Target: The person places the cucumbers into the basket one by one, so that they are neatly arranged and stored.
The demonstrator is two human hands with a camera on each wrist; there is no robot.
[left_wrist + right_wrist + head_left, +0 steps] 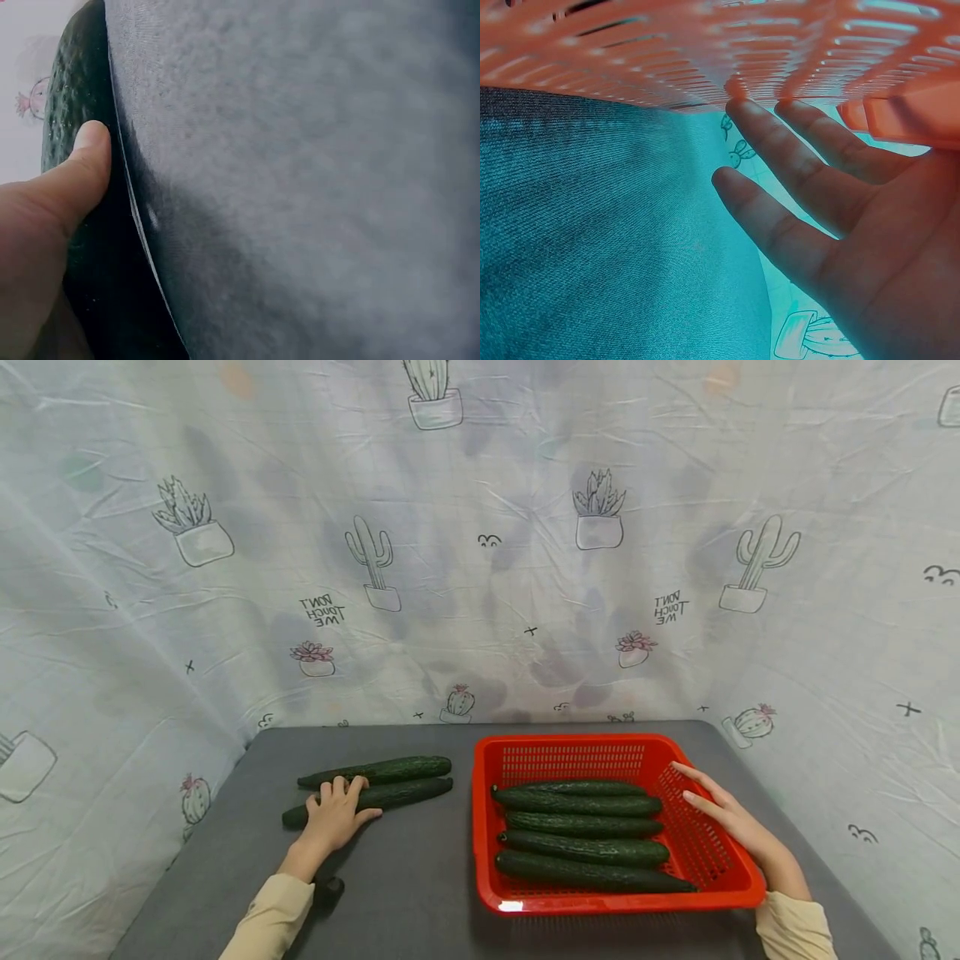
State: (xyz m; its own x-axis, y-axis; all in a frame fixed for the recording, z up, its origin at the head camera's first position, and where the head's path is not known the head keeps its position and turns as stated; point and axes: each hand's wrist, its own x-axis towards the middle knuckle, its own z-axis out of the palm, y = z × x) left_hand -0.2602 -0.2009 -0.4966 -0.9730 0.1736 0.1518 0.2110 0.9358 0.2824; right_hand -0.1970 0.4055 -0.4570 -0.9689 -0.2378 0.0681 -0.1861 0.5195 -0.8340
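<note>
My left hand (333,817) lies across the nearer of two dark green cucumbers on the table, its fingers over the far side. In the left wrist view the thumb presses along that cucumber (71,97). Just behind it, the other cucumber (408,768) lies roughly parallel. A red plastic basket (483,860) stands to the right, with several cucumbers (585,846) lying side by side in it. At its right rim my right hand (738,827) grips, two digits reaching over the edge. Three fingers show outside in the right wrist view, two with tips against the slotted wall.
Under everything is a grey table (405,877). A cloth curtain (480,585) with cactus drawings hangs behind it and along both sides. A small dark object (327,893) shows beside the left sleeve; its kind is unclear.
</note>
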